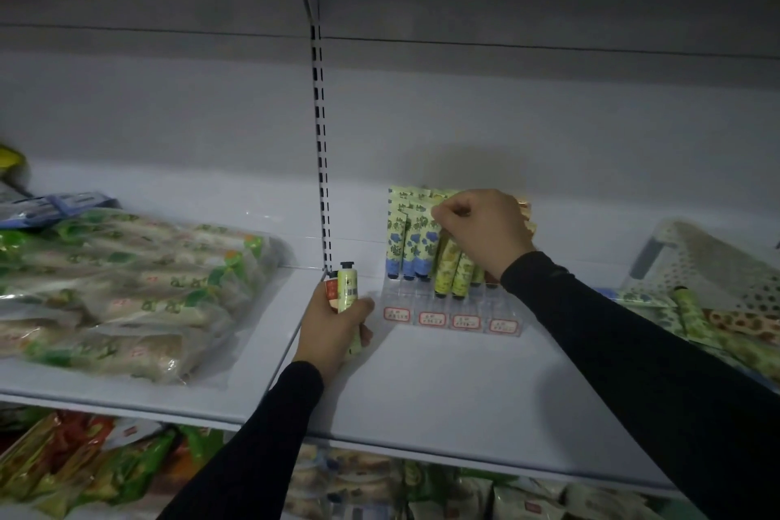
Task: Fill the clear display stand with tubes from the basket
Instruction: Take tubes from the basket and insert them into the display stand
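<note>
The clear display stand (453, 310) sits on the white shelf at centre, with red price labels along its front. Several blue-flowered tubes (411, 243) stand cap-down in its left slots and yellow-green tubes (453, 272) beside them. My right hand (481, 232) pinches the top edge of a yellow-green tube in the stand; it hides the tubes behind it. My left hand (337, 323) grips two upright tubes (347, 289) just left of the stand, one yellow-green with a black cap, one red-labelled. The white perforated basket (692, 262) stands at the right with more tubes (717, 325) spilling from it.
Large clear bags of packaged goods (126, 287) lie on the shelf to the left. A slotted upright (321, 148) divides the back wall. Bare shelf (464, 393) lies in front of the stand. Packaged goods (84, 460) fill the shelf below.
</note>
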A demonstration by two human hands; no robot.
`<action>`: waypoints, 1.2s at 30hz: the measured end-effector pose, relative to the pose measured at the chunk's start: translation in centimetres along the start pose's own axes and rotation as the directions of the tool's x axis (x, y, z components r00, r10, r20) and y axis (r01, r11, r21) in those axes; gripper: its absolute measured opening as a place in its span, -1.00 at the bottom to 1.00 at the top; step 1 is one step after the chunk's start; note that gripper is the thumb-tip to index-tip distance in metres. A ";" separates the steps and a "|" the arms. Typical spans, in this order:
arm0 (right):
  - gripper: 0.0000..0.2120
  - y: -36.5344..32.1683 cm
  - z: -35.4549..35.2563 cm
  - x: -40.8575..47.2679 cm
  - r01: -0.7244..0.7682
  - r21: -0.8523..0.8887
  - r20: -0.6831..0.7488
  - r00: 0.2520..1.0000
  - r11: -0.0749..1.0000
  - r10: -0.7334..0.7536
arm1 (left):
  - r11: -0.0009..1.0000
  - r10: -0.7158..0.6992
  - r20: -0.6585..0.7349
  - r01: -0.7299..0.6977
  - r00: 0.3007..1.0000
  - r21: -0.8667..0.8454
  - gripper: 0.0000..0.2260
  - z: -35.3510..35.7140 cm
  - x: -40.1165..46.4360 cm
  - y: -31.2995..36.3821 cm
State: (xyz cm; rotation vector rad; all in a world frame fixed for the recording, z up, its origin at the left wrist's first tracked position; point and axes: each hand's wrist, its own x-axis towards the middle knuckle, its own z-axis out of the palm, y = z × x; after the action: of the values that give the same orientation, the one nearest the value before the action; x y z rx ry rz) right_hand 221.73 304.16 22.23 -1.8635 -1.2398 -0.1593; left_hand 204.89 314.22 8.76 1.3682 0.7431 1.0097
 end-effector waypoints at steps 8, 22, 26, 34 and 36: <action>-0.76 0.0 1.7 0.2 0.019 -0.092 -0.027 0.999 0.996 -0.022 | 1.000 -0.006 0.013 0.006 1.000 0.008 -0.80 0.0 -0.1 0.1; -0.70 0.0 3.0 -0.5 0.042 -0.157 -0.019 0.999 0.987 -0.045 | 1.000 -0.002 0.007 0.002 1.000 -0.004 -0.79 0.1 0.1 -0.1; -0.69 0.3 3.3 -0.4 0.054 -0.151 -0.011 0.998 0.987 -0.056 | 1.000 -0.002 0.005 0.002 1.000 -0.017 -0.79 0.1 0.1 -0.2; -0.62 0.6 3.8 0.0 0.027 -0.191 0.035 0.999 0.981 -0.021 | 1.000 -0.007 0.003 0.007 1.000 -0.009 -0.78 0.1 0.3 -0.3; -0.58 0.4 3.7 0.2 0.031 -0.206 0.035 0.999 0.978 -0.025 | 1.000 -0.009 0.003 0.009 1.000 -0.011 -0.78 0.1 0.3 -0.3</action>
State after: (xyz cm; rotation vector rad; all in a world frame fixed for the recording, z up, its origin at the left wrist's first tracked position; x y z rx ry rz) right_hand 220.95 306.89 19.84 -2.0331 -1.3135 -0.2843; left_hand 205.13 314.45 8.46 1.3551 0.7400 1.0036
